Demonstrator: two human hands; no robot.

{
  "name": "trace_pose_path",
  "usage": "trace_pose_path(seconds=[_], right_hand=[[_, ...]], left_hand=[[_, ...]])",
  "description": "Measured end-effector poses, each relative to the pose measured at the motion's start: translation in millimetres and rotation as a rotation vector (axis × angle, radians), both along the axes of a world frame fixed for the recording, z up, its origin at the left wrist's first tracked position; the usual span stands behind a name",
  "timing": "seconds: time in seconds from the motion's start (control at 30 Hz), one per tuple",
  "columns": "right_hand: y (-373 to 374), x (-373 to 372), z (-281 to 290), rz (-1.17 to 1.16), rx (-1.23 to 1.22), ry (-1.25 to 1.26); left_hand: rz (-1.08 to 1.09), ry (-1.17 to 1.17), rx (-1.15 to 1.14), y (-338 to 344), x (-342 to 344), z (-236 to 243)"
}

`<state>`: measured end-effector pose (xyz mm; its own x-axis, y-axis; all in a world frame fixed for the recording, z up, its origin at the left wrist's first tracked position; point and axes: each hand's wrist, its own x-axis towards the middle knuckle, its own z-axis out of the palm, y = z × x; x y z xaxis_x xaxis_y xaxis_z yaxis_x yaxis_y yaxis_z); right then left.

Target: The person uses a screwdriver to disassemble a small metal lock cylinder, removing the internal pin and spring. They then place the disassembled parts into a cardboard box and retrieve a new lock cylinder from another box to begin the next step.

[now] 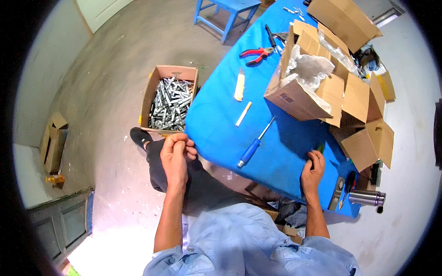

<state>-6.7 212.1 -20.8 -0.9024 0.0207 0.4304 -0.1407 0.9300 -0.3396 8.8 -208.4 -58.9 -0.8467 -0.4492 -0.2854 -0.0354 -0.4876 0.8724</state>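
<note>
My left hand [176,154] is raised beside the table's near left corner, fingers curled in; whatever is in them, if anything, is too small or hidden to make out. Resting on the blue cloth near the right side, my right hand [313,169] has its fingers closed around a small dark green object [321,147], mostly hidden, of a kind I cannot tell. Between the hands lies a screwdriver [251,151] with a blue handle. Farther back are a white and yellow stick [243,114], a putty-knife-like blade with a pale yellow handle [239,86] and red-handled pliers [258,55].
An open cardboard box [299,97] with white plastic lining stands on the blue-covered table [216,106]. On the floor, another box [150,103] holds many metal pieces. A steel flask [367,198] lies at the right edge. A blue stool [230,6] stands behind.
</note>
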Motion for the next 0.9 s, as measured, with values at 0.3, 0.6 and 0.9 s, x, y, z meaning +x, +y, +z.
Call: trace_pose_path(seconds=[0.3, 0.6, 0.9], right_hand=[[0.8, 0.2, -13.1, 0.026, -0.03, 0.028], [-1.6, -1.5, -8.1, -0.016, 0.136, 0.029], [-119.3, 0.8, 33.4, 0.312, 0.075, -0.051]], left_hand=[[-0.031, -0.024, -0.036, 0.1, 1.5, 3.9], [-0.066, -0.074, -0.103, -0.2, 6.5, 16.0], [-0.051, -0.081, -0.139, -9.3, 9.9, 10.5]])
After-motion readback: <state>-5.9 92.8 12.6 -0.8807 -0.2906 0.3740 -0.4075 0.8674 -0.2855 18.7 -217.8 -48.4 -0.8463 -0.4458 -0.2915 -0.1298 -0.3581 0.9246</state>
